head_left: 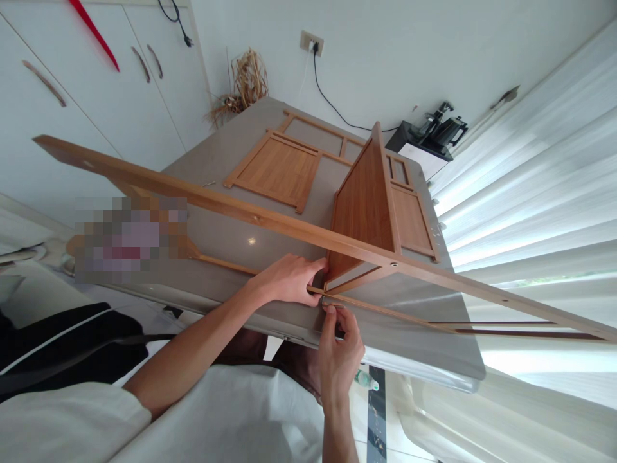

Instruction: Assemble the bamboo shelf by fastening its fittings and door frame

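A wooden frame stands on the table, with a long upper beam crossing the view and a thin lower rail along the near table edge. A solid wooden panel rises upright behind the beam and meets the frame near my hands. My left hand is closed around the lower rail where it meets the panel's bottom corner. Just below that joint, my right hand pinches a small thin piece between thumb and fingers; its exact kind is too small to tell.
On the grey table lie a slatted wooden panel and another panel at right. Dried stalks stand behind the far corner. A black kettle is beyond the table. A bottle is below the near edge.
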`<state>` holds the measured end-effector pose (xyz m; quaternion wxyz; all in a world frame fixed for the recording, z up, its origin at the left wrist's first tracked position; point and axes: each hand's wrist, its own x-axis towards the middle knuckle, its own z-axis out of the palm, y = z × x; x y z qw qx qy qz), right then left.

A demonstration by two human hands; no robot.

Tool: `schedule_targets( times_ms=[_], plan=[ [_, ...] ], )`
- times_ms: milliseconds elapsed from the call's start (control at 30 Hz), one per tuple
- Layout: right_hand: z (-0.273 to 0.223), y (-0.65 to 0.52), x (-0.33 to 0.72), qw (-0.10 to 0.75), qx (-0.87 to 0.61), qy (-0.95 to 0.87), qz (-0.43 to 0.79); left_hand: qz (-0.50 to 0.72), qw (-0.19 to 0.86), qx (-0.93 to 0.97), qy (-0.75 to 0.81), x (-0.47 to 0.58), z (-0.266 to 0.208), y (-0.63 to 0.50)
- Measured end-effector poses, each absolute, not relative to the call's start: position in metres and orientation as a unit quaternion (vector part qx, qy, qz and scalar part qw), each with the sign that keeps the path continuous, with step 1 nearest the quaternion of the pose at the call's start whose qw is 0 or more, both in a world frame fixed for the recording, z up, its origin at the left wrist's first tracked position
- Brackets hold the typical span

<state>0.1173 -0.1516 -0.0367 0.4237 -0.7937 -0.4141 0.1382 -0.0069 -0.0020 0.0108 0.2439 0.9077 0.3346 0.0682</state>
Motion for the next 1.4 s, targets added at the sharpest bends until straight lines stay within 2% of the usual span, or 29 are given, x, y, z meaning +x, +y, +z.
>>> schedule_targets(
  times_ms=[367, 900, 1400],
  plan=[
    [-0.044, -0.151, 0.116, 0.425, -0.788, -0.434, 0.099, 0.073, 0.233, 0.91, 0.334, -0.007, 0.009, -0.002],
    [-0.036, -0.147, 0.116, 0.417, -0.813, -0.38, 0.144, 0.074, 0.236, 0.908, 0.338, -0.006, 0.008, -0.002],
    [-0.047, -0.152, 0.116, 0.422, -0.788, -0.443, 0.072, 0.067, 0.238, 0.906, 0.344, -0.006, 0.009, -0.002]
  ],
)
